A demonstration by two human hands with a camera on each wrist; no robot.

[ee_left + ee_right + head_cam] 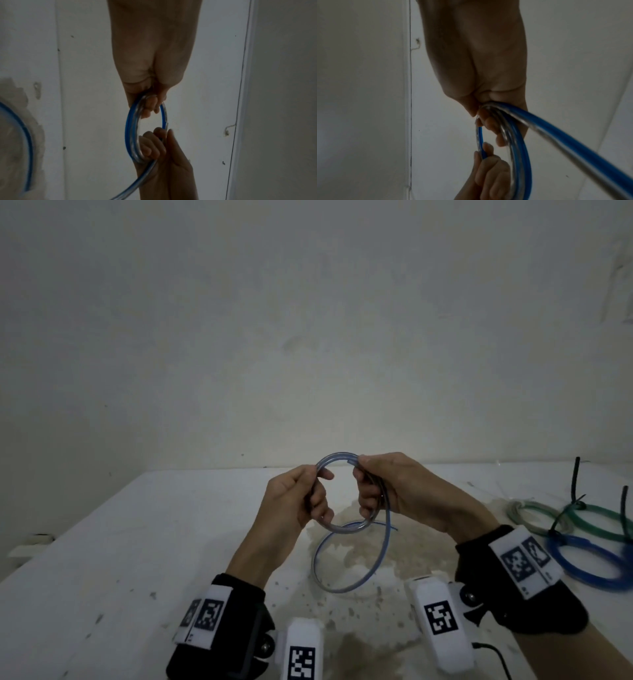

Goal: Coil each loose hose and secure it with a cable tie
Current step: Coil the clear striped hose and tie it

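A clear hose with a blue stripe (342,527) is wound into a small coil held above the white table (137,525). My left hand (301,501) grips the coil's left side, fingers curled round the tubing. My right hand (387,491) grips its right side, near the hose's cut end at the top. The loose remainder of the hose (346,589) hangs down from my right hand in a wide loop onto the table. In the left wrist view the coil (131,129) spans between both hands. In the right wrist view the hose (518,146) runs from my fingers toward the camera.
At the right of the table lie coiled hoses: a grey-green one (534,517), a green one (596,522) and a blue one (582,563), bound with black cable ties (577,477) whose tails stick up. A stained patch (394,556) marks the table under the hose. A wall stands behind.
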